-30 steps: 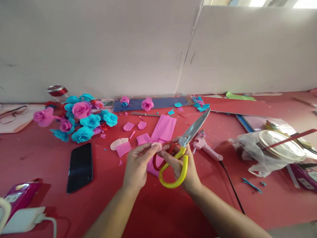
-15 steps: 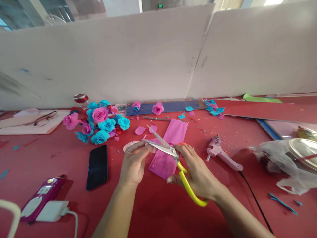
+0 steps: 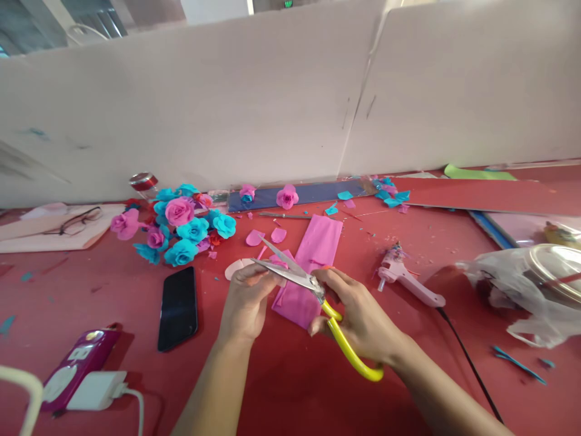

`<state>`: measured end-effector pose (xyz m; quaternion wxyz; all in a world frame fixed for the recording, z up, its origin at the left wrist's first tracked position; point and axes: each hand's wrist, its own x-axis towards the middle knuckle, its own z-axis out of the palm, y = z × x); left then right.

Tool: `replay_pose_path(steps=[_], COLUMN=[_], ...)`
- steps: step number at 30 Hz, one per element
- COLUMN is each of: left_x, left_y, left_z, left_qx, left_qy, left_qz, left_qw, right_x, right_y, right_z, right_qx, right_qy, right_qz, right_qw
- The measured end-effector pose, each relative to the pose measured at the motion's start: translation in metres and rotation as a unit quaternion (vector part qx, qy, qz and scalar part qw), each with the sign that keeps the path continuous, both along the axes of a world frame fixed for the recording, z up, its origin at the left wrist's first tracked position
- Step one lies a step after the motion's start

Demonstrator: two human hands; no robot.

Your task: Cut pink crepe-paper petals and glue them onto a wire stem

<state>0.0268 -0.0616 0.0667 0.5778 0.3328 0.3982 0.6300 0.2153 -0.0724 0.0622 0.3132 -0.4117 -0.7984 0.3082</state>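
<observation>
My right hand (image 3: 361, 315) holds yellow-handled scissors (image 3: 290, 275) with the blades parted and pointing left. Thumb and fingers of my left hand (image 3: 245, 306) are closed in a pinch beside the lower blade, on a small pink paper piece that the blade and fingers mostly hide. Beneath the scissors, a folded strip of pink paper (image 3: 320, 239) lies on the red table (image 3: 290, 381). Cut pink petals (image 3: 278, 235) rest behind the blades. A pale petal-shaped piece (image 3: 236, 267) lies just behind my left hand.
Left are a bunch of pink and blue paper flowers (image 3: 181, 224), a black phone (image 3: 178, 309) and a purple power strip (image 3: 82, 363) with a white charger (image 3: 97, 390). Right are a pink glue gun (image 3: 408, 281) with its cord and a bagged container (image 3: 544, 284). A white partition (image 3: 190, 115) stands behind.
The scissors have swung from pointing up and right to pointing left, with their blades now parted beside my left fingers. The view tilted upward; over the last half second little moved.
</observation>
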Motion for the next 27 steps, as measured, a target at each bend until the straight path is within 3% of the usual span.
replay_pose_path(steps=[9,21,27], left_x=[-0.01,-0.024,-0.03], left_y=[0.002,0.005,0.004], left_z=[-0.003,-0.002,-0.001], left_qx=[-0.011,0.028,0.028], left_qy=[0.048,0.127,0.15], left_qz=[0.023,-0.063,-0.06], left_qw=[0.999,0.99,0.986], right_x=[0.003,0.01,0.012], right_y=[0.003,0.001,0.001], right_z=[0.005,0.013,0.013], right_qx=[0.034,0.005,0.003], right_qy=[-0.018,-0.042,-0.045], right_qz=[0.002,0.031,0.037], right_qw=[0.999,0.999,0.998])
